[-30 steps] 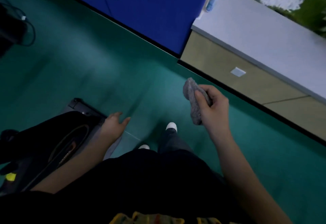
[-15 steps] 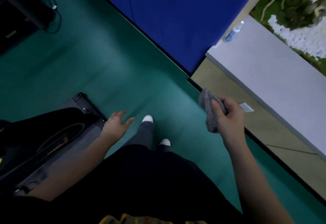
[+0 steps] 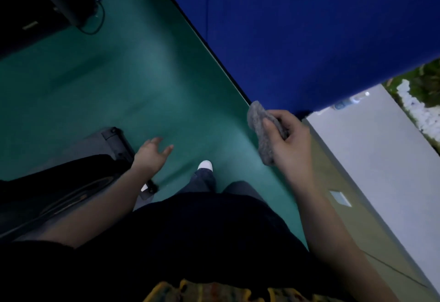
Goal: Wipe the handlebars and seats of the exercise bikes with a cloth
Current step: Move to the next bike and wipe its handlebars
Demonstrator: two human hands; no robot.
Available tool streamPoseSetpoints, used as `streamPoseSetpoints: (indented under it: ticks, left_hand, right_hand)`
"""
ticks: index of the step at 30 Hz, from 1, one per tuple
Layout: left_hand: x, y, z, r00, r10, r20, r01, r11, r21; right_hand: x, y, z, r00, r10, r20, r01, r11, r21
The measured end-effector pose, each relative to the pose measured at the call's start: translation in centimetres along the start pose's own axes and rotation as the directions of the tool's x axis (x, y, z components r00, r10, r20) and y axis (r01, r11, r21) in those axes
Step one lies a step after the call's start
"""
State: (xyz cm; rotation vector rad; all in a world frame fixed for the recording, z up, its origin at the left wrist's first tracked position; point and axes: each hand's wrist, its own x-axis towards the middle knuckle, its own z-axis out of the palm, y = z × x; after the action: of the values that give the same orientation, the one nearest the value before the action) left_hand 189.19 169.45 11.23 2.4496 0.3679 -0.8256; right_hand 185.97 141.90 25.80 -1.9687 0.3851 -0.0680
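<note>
My right hand is closed around a crumpled grey cloth, held at waist height over the green floor near the wall. My left hand hangs empty with fingers spread, just right of a black exercise machine whose base and dark cover fill the lower left. No handlebar or seat shows in this view. My legs and one white shoe are below, mid-step.
A blue wall panel runs diagonally at the upper right. A grey-topped beige cabinet stands at right, with a blurred spray bottle on its far end. Another black machine with cables sits at upper left. Green floor lies between.
The view has swung left as I walk: the cabinet and bottle slid to the right edge, the upper-left machine came further in. Both hands keep their pose; my feet have stepped.
</note>
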Motion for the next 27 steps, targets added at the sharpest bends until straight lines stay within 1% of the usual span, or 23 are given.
streamPoseSetpoints:
  ticks: [2, 5, 10, 13, 15, 19, 24, 27]
  left_hand:
    - [1.5, 0.6, -1.6, 0.999, -0.028, -0.027, 0.028, 1.000, -0.007]
    - [2.6, 1.1, -3.1, 0.996, -0.066, -0.051, 0.066, 0.998, -0.012]
    - [3.0, 0.5, -3.5, 0.987, -0.159, -0.026, 0.155, 0.981, -0.116]
    - [3.3, -0.3, -3.8, 0.968, -0.253, -0.011, 0.247, 0.953, -0.173]
    - [3.7, -0.8, -4.2, 0.946, -0.324, -0.012, 0.313, 0.922, -0.229]
    - [5.2, -0.2, -5.2, 0.881, -0.471, -0.040, 0.425, 0.826, -0.371]
    - [8.6, 3.1, -7.4, 0.849, -0.523, -0.071, 0.427, 0.759, -0.492]
    - [10.8, 5.3, -9.0, 0.844, -0.519, -0.134, 0.402, 0.779, -0.481]
  right_hand:
    - [2.4, -1.1, 0.8, 0.999, -0.022, 0.031, 0.022, 1.000, -0.010]
    - [5.4, -2.0, 1.9, 0.996, -0.016, 0.092, 0.018, 1.000, -0.016]
    - [10.3, -3.3, 4.5, 0.981, -0.031, 0.191, 0.036, 0.999, -0.025]
    - [13.8, -4.2, 6.7, 0.955, -0.058, 0.291, 0.067, 0.997, -0.023]
    - [16.3, -5.1, 8.2, 0.919, -0.090, 0.383, 0.107, 0.994, -0.023]
    - [22.1, -7.6, 11.2, 0.814, -0.215, 0.539, 0.270, 0.962, -0.025]
    - [29.1, -10.9, 14.2, 0.679, -0.302, 0.669, 0.399, 0.917, 0.009]
    - [32.6, -12.1, 15.6, 0.645, -0.302, 0.702, 0.422, 0.906, 0.002]
